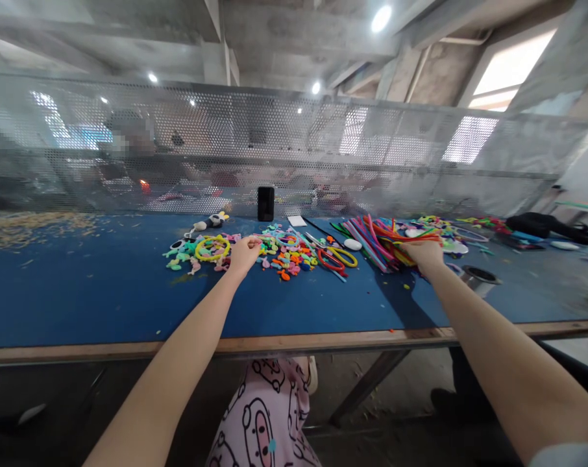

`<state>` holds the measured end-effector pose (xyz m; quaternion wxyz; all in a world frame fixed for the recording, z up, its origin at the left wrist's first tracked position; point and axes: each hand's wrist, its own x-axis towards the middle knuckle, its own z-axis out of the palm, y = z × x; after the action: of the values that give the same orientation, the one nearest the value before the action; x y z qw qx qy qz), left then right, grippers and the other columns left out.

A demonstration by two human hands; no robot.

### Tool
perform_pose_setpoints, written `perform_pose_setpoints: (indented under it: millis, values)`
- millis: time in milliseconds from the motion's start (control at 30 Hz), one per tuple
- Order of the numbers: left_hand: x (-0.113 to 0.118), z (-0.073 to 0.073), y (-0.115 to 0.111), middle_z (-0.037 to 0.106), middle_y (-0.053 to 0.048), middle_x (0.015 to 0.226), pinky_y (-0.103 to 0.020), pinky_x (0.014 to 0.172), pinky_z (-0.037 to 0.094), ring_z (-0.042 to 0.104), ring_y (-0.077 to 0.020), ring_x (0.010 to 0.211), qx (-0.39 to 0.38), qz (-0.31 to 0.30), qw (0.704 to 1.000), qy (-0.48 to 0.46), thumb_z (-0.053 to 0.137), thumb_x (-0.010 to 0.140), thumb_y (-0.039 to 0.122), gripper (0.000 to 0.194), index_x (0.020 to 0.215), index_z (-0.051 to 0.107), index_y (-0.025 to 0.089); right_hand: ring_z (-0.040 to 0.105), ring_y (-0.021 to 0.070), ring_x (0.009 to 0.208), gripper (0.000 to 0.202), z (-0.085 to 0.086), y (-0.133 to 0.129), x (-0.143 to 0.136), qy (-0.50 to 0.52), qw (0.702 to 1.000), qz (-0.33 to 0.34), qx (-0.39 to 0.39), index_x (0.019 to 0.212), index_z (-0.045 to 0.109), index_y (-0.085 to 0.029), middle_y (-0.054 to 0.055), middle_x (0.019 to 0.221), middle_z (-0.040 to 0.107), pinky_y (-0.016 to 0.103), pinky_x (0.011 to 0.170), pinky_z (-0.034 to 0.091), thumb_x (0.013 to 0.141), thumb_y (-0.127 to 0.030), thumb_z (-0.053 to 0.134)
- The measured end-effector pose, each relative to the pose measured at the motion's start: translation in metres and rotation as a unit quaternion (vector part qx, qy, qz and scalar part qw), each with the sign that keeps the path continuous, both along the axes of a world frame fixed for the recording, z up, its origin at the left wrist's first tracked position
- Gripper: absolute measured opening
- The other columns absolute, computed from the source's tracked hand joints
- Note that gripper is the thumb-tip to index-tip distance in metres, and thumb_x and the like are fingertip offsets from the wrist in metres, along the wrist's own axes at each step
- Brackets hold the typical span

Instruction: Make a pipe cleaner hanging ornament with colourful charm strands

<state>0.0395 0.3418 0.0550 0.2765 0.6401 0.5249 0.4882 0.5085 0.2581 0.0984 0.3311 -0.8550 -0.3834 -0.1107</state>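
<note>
My left hand [245, 254] is closed in a pinch above a pile of small twisted fuzzy pieces [287, 261] in many colours. Whatever its fingertips hold is too small to make out. To the right, my right hand [424, 255] has its fingers closed at the end of a bundle of colourful pipe cleaners [372, 241], partly hiding them. Between the hands lie scissors [331, 259] with red and yellow handles, blades pointing away. A yellow fuzzy ring [213, 248] rests on the pile just left of my left hand.
A black phone [265, 203] stands upright by the perforated metal screen [284, 149]. A white oval object [353, 244] lies near the scissors. Right of my right hand are a metal cup [479, 277] and a black item [542, 224]. Yellowish scraps [36, 226] cover the far left.
</note>
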Motion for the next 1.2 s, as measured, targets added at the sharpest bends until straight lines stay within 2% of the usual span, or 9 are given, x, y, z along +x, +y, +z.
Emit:
perform_pose_setpoints:
  millis: [133,433,500,600,733,833,933,1033,1200]
  values:
    - [-0.001,-0.002,0.002,0.076,-0.009,0.092,-0.033,0.084,0.051,0.070,-0.0261,0.092,0.004,0.003,1.000,-0.001,0.067,0.078,0.023,0.009,0.085,0.072,0.020,0.065,0.0274,0.090,0.036,0.029,-0.005,-0.018,0.034,0.999,-0.026,0.032,0.108,0.078,-0.006,0.021,0.097,0.075,0.034,0.075,0.040,0.090,-0.033,0.064]
    - [-0.001,0.001,0.005,0.074,-0.013,0.101,-0.032,0.083,0.049,0.068,-0.0248,0.096,0.033,0.070,0.996,-0.047,0.058,0.087,0.030,0.028,0.107,0.069,0.015,0.058,0.0261,0.103,0.026,0.092,-0.016,-0.093,-0.166,0.949,-0.047,0.266,0.098,0.074,-0.009,0.019,0.105,0.070,0.036,0.088,0.034,0.094,-0.026,0.053]
    - [0.001,0.003,0.003,0.074,-0.012,0.099,-0.031,0.081,0.049,0.068,-0.0234,0.094,0.044,0.045,0.994,-0.089,0.057,0.088,0.035,0.028,0.103,0.070,0.015,0.057,0.0252,0.107,0.023,0.102,-0.020,-0.121,-0.219,0.926,-0.024,0.308,0.097,0.071,-0.011,0.016,0.105,0.069,0.037,0.096,0.033,0.095,-0.027,0.054]
    - [0.004,0.008,-0.003,0.075,-0.010,0.092,-0.028,0.073,0.049,0.067,-0.0198,0.082,0.016,-0.072,0.985,-0.158,0.058,0.088,0.039,0.029,0.096,0.074,0.015,0.057,0.0227,0.107,0.037,0.107,-0.023,-0.169,-0.267,0.905,0.061,0.325,0.100,0.069,-0.013,0.014,0.105,0.067,0.037,0.100,0.034,0.103,-0.037,0.041]
    - [0.011,0.013,-0.013,0.076,-0.011,0.103,-0.027,0.071,0.050,0.068,-0.0168,0.081,-0.081,-0.242,0.934,-0.249,0.065,0.086,0.048,0.038,0.105,0.075,0.016,0.056,0.0249,0.113,0.035,0.082,-0.007,-0.232,-0.253,0.908,0.225,0.248,0.108,0.070,-0.021,0.009,0.111,0.067,0.043,0.101,0.037,0.103,-0.035,0.038]
    - [0.016,0.014,-0.013,0.075,-0.012,0.114,-0.031,0.083,0.051,0.069,-0.0197,0.095,-0.077,-0.285,0.897,-0.330,0.071,0.082,0.054,0.046,0.111,0.074,0.018,0.058,0.0248,0.104,0.027,0.044,0.021,-0.272,-0.244,0.855,0.382,0.250,0.104,0.074,-0.023,0.008,0.102,0.069,0.043,0.095,0.041,0.100,-0.031,0.048]
    - [0.017,0.012,-0.004,0.076,-0.012,0.109,-0.033,0.089,0.051,0.070,-0.0204,0.097,-0.036,-0.243,0.882,-0.402,0.078,0.076,0.050,0.045,0.106,0.075,0.016,0.058,0.0236,0.094,0.020,0.004,0.049,-0.301,-0.255,0.785,0.505,0.253,0.098,0.076,-0.024,0.008,0.096,0.073,0.040,0.086,0.044,0.095,-0.026,0.056]
    - [0.014,0.009,0.006,0.078,-0.010,0.096,-0.033,0.086,0.053,0.071,-0.0191,0.086,-0.035,-0.158,0.889,-0.428,0.080,0.075,0.040,0.035,0.097,0.076,0.014,0.060,0.0215,0.091,0.021,-0.023,0.065,-0.315,-0.236,0.745,0.564,0.266,0.098,0.077,-0.024,0.007,0.098,0.074,0.039,0.084,0.046,0.096,-0.025,0.056]
    - [0.010,0.011,0.009,0.078,-0.007,0.084,-0.026,0.071,0.054,0.068,-0.0128,0.067,-0.083,-0.073,0.876,-0.469,0.078,0.077,0.028,0.017,0.085,0.076,0.014,0.063,0.0210,0.086,0.019,-0.034,0.063,-0.310,-0.134,0.723,0.608,0.298,0.093,0.078,-0.025,0.007,0.092,0.075,0.039,0.082,0.050,0.094,-0.031,0.061]
